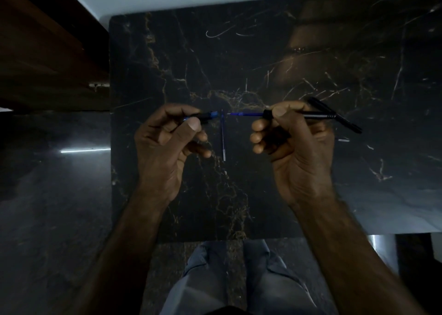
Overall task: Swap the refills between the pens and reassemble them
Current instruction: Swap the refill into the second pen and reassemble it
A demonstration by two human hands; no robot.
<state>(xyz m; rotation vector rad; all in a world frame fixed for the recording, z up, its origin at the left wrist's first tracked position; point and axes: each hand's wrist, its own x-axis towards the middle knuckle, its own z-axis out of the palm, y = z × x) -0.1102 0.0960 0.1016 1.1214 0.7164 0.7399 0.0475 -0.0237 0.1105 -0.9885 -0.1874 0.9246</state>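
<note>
A person in jeans [215,278] stands at a dark marble table [263,195], both forearms reaching out over it in dim light. The left hand [167,135] pinches a short black-and-blue tip section [208,118] between thumb and forefinger, its other fingers loosely curled beneath. The right hand [294,142] grips a black barrel [313,116] between thumb and fingers, with a blue refill [244,114] jutting from its open end towards the left hand. The two parts are level but apart. Below the gap, a loose refill [223,140] lies on the stone, pointing away from the person. Farther right, a second black pen body [349,124] rests at an angle behind the held barrel, with a small pale piece [343,140] near it that is too small to identify.

The step appears to be capping the barrel with its tip section. The risks are plain: the thin refill could miss the bore and bend if the parts meet off-line — and in this gloom the two refills look alike, so one could go back into its own pen. The loose refill could also roll if a wrist brushes it.
</note>
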